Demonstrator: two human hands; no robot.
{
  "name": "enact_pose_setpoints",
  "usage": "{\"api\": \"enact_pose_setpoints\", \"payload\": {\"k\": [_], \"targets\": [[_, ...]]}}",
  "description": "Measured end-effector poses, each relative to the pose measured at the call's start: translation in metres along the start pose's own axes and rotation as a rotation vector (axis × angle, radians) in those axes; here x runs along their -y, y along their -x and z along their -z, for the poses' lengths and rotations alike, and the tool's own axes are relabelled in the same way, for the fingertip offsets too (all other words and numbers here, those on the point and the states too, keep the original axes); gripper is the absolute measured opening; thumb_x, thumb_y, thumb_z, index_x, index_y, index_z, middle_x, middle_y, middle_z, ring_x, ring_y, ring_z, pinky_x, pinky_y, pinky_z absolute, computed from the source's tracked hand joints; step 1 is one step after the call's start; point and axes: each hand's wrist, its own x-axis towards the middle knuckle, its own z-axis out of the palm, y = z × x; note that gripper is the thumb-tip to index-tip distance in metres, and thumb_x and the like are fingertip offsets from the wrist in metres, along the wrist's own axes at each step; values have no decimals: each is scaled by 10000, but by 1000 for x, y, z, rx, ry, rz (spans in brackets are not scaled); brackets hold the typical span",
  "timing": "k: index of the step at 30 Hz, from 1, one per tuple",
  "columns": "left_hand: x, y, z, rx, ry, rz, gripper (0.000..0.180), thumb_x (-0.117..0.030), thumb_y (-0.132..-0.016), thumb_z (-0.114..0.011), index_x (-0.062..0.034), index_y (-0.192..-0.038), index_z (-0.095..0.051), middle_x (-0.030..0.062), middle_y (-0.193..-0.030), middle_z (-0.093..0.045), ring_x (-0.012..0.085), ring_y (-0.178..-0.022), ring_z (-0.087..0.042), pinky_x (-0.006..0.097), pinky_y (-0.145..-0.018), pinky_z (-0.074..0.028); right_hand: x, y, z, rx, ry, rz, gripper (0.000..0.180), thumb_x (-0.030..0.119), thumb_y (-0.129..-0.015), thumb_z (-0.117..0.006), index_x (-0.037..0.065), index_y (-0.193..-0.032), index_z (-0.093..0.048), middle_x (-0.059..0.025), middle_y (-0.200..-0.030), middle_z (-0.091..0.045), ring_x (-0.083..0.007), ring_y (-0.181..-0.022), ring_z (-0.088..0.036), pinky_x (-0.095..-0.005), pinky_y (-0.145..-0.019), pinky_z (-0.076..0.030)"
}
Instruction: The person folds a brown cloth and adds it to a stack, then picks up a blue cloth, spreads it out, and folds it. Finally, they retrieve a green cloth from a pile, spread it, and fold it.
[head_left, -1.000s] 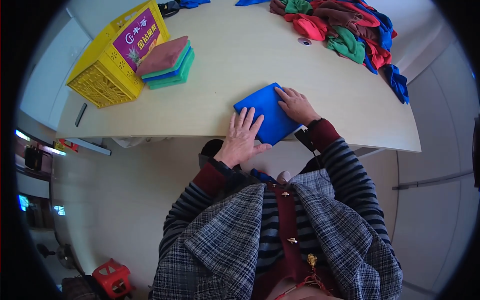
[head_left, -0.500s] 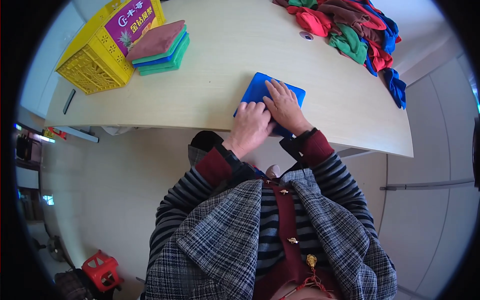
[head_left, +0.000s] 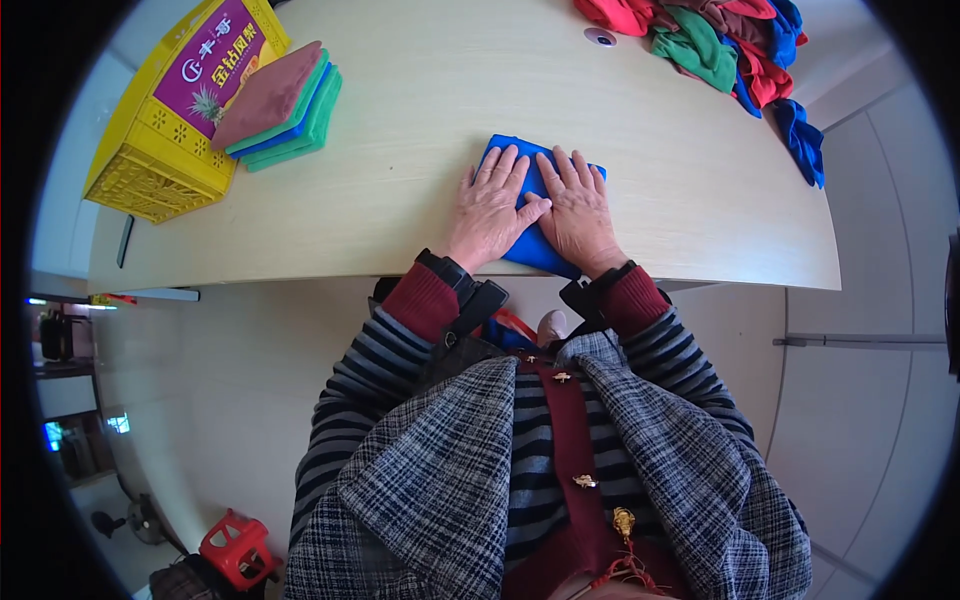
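Note:
A folded blue cloth [head_left: 537,250] lies near the front edge of the table, its lower corner close to that edge. Flat on its left half rests my left hand [head_left: 488,213], fingers stretched out and pointing away from me. My right hand [head_left: 580,218] lies just as flat on the right half, its fingers slightly spread. The thumbs meet over the middle of the cloth. Both palms hide much of its surface, while its far edge shows past the fingertips.
Several folded cloths in brown, green and blue form a stack [head_left: 275,100] at the left, against a yellow plastic crate [head_left: 160,165]. A loose heap of crumpled cloths [head_left: 700,45] lies at the far right. On the floor at lower left stands a red stool [head_left: 238,548].
My left hand has gone from curled fingers to lying flat on the cloth's left side. My right hand has shifted right and straightened. The view has turned slightly.

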Motion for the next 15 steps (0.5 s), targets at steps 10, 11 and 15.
{"api": "enact_pose_setpoints", "payload": {"k": [10, 11, 15], "targets": [[3, 2, 3, -61, 12, 27, 770, -607, -989, -416, -38, -1506, -388, 177, -1591, -328, 348, -1466, -307, 558, -1154, -265, -6, -4, 2, 4, -19, -56, 588, 428, -1011, -453, 89, -1491, -423, -174, -1549, -394, -378, -1450, -327, -501, -1202, -222], [5, 3, 4, -49, 18, 52, 764, -599, -992, -415, -36, -1508, -383, 184, -1590, -327, 350, -1464, -312, 560, -1158, -258, -7, -4, 2, -6, -17, -54, 588, 428, -1011, -453, 89, -1491, -423, -174, -1549, -394, -378, -1450, -327, -501, -1202, -222], [14, 10, 7, -17, 11, 121, 747, -577, -1004, -404, -38, -1520, -356, 188, -1592, -322, 348, -1460, -323, 558, -1174, -235, -14, 3, 0, -74, -2, -96, 576, 420, -1005, -467, 77, -1467, -454, -176, -1520, -423, -390, -1430, -345, -521, -1183, -247]]}}
